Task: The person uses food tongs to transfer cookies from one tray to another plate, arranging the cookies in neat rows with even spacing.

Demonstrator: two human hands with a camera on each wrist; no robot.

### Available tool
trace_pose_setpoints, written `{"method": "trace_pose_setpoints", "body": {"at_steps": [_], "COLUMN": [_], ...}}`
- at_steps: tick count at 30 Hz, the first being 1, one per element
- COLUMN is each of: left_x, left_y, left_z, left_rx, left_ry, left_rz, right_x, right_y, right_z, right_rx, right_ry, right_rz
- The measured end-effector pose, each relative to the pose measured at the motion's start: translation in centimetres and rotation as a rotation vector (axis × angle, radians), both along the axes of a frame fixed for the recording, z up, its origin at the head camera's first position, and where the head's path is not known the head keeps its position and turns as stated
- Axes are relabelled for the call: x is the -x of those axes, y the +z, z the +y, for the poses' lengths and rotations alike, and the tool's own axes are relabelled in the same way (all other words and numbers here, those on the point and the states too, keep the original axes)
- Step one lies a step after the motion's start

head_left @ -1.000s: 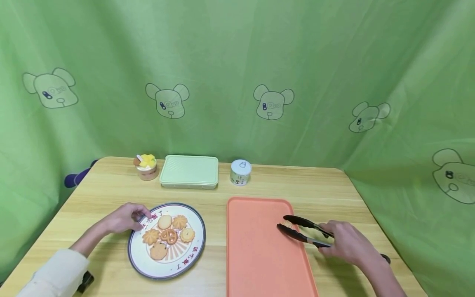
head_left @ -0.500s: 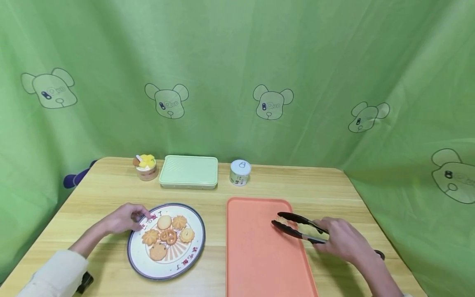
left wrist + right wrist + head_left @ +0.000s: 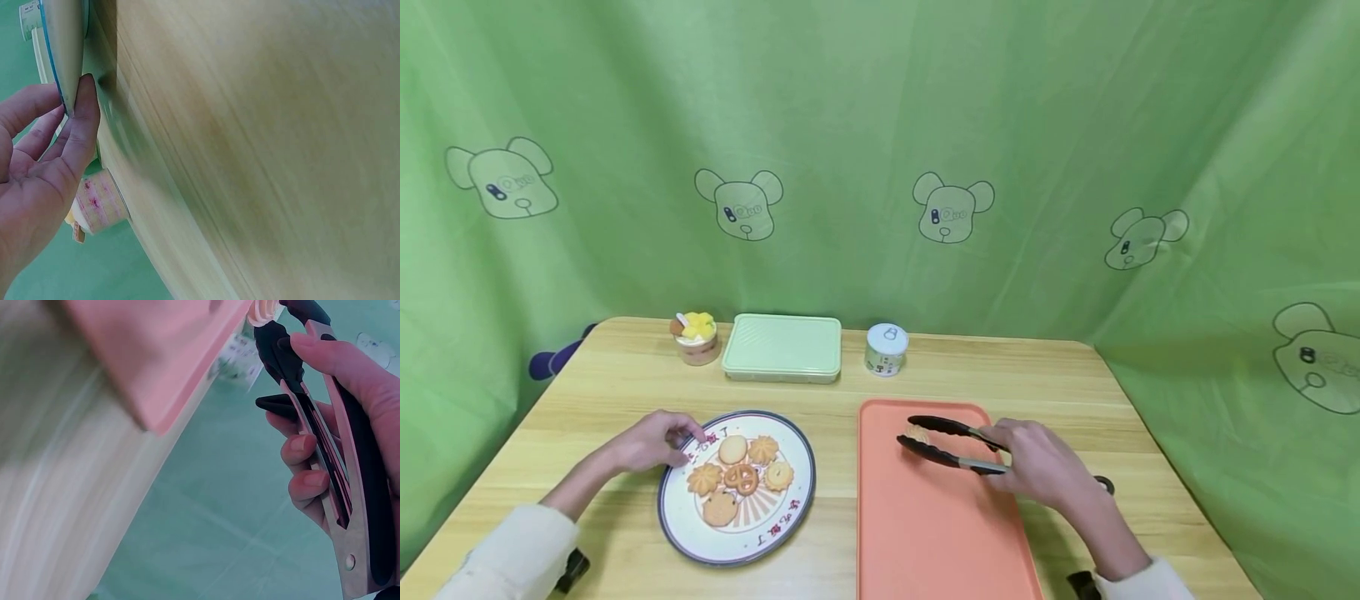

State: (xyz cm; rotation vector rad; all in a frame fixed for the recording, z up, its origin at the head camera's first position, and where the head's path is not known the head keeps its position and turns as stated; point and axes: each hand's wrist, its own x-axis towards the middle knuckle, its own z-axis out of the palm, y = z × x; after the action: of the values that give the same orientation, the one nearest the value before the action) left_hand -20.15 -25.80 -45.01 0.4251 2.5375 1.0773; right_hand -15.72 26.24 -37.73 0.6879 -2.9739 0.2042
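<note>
My left hand [image 3: 655, 440] pinches the rim of a round white plate [image 3: 700, 537] with a dark blue edge; in the left wrist view, fingers and thumb [image 3: 86, 106] lie on either side of it. Several cookies, among them a pretzel-shaped one [image 3: 741, 478], lie on the plate. Black-and-metal tongs [image 3: 958, 463] are gripped by my right hand [image 3: 1037, 463]. Between their black tips is a ridged pale cookie [image 3: 917, 433], over the upper part of a coral tray [image 3: 936, 533]. In the right wrist view the cookie [image 3: 261, 312] shows only partly at the top edge.
Along the back of the wooden table [image 3: 1045, 367] stand a decorated dessert cup [image 3: 698, 348], a light green lidded box [image 3: 782, 346] and a small can [image 3: 886, 350]. A green curtain [image 3: 850, 258] hangs behind. A strip of table separates plate and tray.
My right hand has carried the tongs and the cookie leftward and slightly away from me, from the tray's right edge to over the tray. My left hand and the plate have stayed put.
</note>
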Motion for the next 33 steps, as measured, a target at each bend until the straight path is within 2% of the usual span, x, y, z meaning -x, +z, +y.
{"method": "trace_pose_setpoints", "body": {"at_steps": [10, 17, 24, 33], "left_x": [0.1, 0.1, 0.0, 0.1], "left_y": [0.0, -0.1, 0.0, 0.2], "left_z": [0.1, 0.0, 0.0, -0.1], "left_rx": [0.003, 0.002, -0.006, -0.022], "left_ry": [-0.006, -0.004, -0.015, -0.008], "left_rz": [0.004, 0.010, 0.018, 0.005], "right_x": [1.2, 1.5, 1.5, 0.9], "right_y": [-0.1, 0.1, -0.3, -1.0], "right_z": [-4.5, -7.7, -10.7, -14.0], "right_rx": [0.010, 0.019, 0.007, -0.088], "right_ry": [0.106, 0.117, 0.208, 0.302], "right_rz": [0.076, 0.053, 0.024, 0.018]}}
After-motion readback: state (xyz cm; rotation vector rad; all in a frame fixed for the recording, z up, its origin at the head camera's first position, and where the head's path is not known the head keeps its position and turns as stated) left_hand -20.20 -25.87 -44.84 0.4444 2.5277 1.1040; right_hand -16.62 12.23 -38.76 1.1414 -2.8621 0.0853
